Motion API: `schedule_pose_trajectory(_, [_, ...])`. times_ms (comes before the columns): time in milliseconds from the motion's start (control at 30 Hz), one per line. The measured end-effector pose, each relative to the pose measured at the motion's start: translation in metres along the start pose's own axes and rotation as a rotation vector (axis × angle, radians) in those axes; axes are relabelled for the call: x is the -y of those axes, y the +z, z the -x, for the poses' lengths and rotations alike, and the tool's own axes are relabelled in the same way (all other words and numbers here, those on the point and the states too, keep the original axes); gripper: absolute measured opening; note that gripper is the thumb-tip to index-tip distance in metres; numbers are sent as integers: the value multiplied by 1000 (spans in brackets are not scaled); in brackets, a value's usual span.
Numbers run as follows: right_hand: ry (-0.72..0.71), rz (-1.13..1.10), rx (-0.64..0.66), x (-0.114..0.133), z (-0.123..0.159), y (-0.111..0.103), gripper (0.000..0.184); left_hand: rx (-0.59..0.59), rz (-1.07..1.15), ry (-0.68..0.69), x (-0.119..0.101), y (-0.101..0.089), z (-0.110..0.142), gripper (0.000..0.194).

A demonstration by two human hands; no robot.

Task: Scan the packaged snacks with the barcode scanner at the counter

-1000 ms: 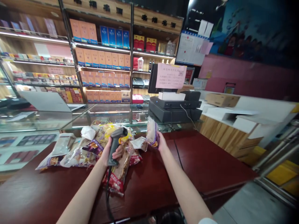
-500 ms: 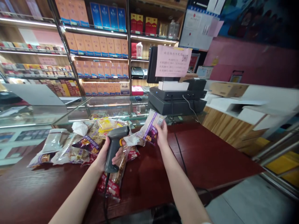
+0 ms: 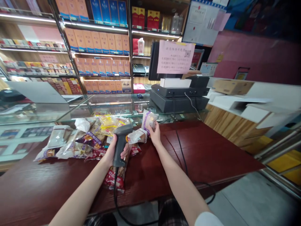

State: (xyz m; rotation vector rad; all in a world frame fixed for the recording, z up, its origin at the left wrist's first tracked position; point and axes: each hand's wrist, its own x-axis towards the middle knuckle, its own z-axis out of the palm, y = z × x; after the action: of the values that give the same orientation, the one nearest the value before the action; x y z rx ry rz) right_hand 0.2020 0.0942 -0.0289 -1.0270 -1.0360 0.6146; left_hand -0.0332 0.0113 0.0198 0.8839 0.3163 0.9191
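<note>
Grey scanner — left hand wrapped round; right hand pinching packet

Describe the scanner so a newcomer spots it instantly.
Find the dark red table and its heap of snack bags. In front of the heap's right part, the left hand grips the scanner. Unlike the printed bags, it's dark grey, trailing a black cable.

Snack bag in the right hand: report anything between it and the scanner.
Nothing visible crosses the gap from the scanner to the snack bag; a white packet lies just below that gap in the picture. Whether it touches the bag is unclear.
</note>
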Motion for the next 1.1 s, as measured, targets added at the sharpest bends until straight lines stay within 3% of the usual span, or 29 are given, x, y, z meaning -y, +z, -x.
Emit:
schedule_pose_trajectory(200, [47,-105,68,-7,1,0,79,-1,-40,-25,2,0,1,65])
schedule_pose_trajectory(433, [69,32,9,-7,4,1,45,-9,-90,-106,0,3,3,65])
schedule_pose_trajectory(767, [-19,189,-27,-3,5,7,51,-61,-184,-98,4,5,0,65])
schedule_pose_trajectory(1100, [-57,190,-16,-9,4,7,51,-59,-217,-109,3,6,0,65])
